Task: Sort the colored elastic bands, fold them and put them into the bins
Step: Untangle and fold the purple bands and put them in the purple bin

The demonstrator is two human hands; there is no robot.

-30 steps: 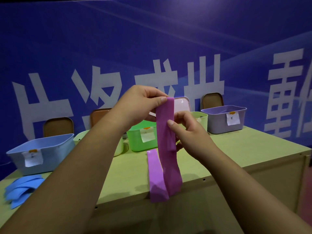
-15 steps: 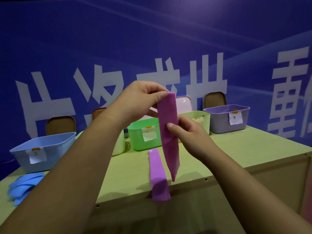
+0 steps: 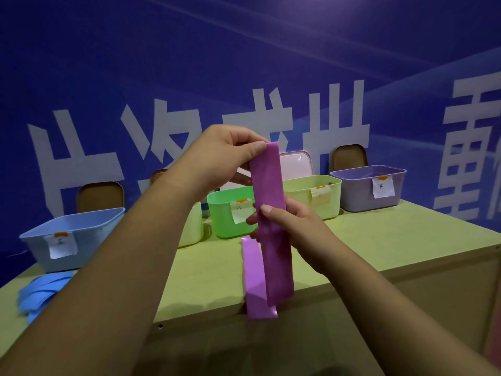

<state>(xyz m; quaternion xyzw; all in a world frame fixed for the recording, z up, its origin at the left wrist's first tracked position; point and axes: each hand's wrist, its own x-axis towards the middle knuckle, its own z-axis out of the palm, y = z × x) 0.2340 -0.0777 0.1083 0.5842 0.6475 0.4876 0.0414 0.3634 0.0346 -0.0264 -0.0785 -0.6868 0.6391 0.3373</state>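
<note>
- Head view: my left hand (image 3: 217,161) is raised above the table (image 3: 393,234). Its thumb and forefinger pinch the top end of a magenta band (image 3: 271,213), which hangs straight down in the air.
- My right hand (image 3: 292,229) grips the same band near its middle, with the thumb pressed flat on the front face and the other fingers curled behind.
- The band's lower end dangles in front of the table's front edge.
- A paler purple band (image 3: 254,278) lies on the table just left of the hanging one, its end drooping over the front edge.
- A pile of blue bands (image 3: 38,294) sits at the table's left, in front of the blue bin (image 3: 81,234).
- Further along the back stand a green bin (image 3: 225,213), a yellow-green bin (image 3: 301,196) and a purple bin (image 3: 360,191).
</note>
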